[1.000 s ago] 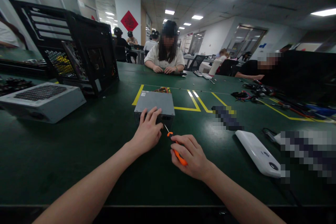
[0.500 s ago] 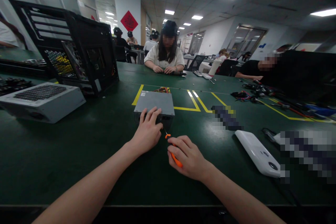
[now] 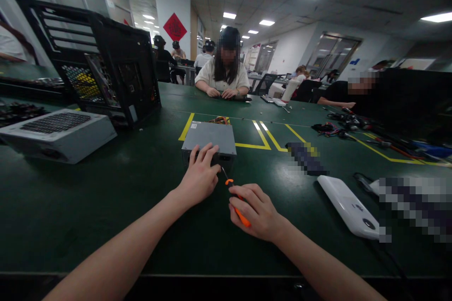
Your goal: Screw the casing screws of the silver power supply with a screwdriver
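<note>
Two hands at work over a dark green bench [image 3: 106,197] marked with yellow tape lines. Biggest item: black computer case [image 3: 106,66], upright, far left. Just beside it, nearer me, a grey vented panel [image 3: 56,134] lying flat. Centre, straight ahead: grey power supply unit [image 3: 209,138], boxy, wires showing at its far end. White device [image 3: 348,206] lies flat well to the right. My left hand [image 3: 199,178] rests on the unit's near edge, fingers spread and loose over the top, gripping nothing. My right hand [image 3: 256,211] is clenched around an orange-handled screwdriver [image 3: 235,197], shaft angled up-left, tip at the unit's near face, just right of my left hand. Whether the tip sits in a screw, cannot tell.
</note>
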